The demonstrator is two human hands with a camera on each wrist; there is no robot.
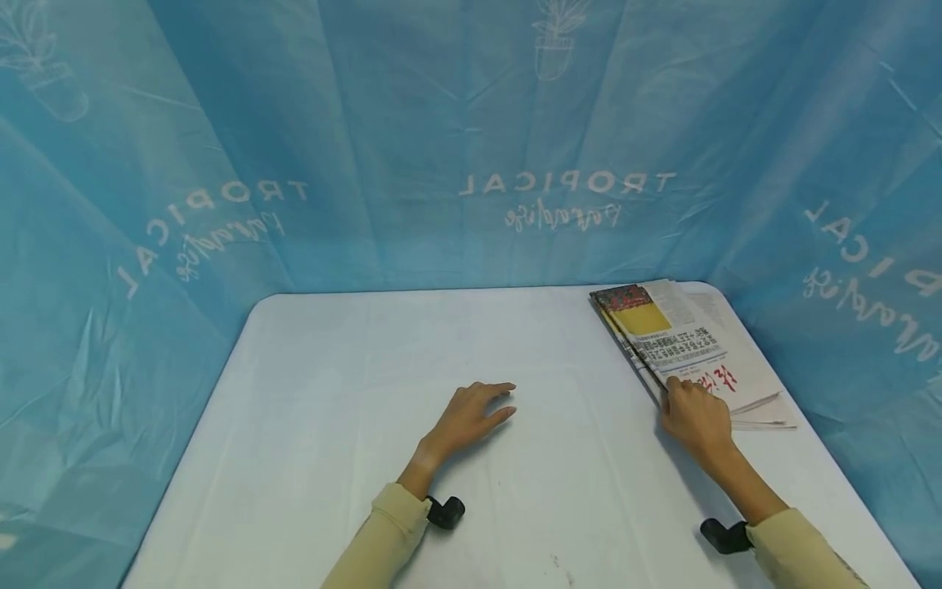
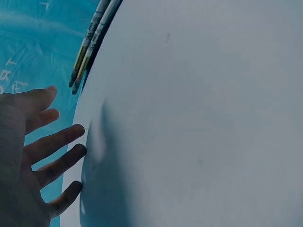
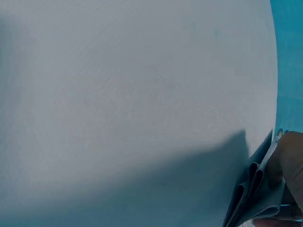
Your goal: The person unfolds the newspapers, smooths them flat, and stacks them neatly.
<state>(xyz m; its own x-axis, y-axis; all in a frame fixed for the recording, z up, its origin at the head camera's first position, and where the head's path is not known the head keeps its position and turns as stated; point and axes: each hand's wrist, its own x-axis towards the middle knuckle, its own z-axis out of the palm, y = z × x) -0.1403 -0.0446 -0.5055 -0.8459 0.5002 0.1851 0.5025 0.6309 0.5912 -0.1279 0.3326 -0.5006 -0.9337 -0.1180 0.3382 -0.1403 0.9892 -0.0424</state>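
Here are the folded newspapers (image 1: 684, 343), stretching away just beyond the right hand's (image 1: 695, 419) fingers, which grip a near corner! Loose layers could slide apart there if that hold catches only some. The left hand (image 1: 462, 419), well apart, holds nothing, fingers spread over the worktop (image 1: 368, 352).

Two hands (image 1: 468, 415) (image 1: 697, 415), two sleeves (image 1: 386, 532), two black wrist cameras (image 1: 446, 513), one table (image 1: 353, 393), at least two folded newspapers (image 1: 688, 339)
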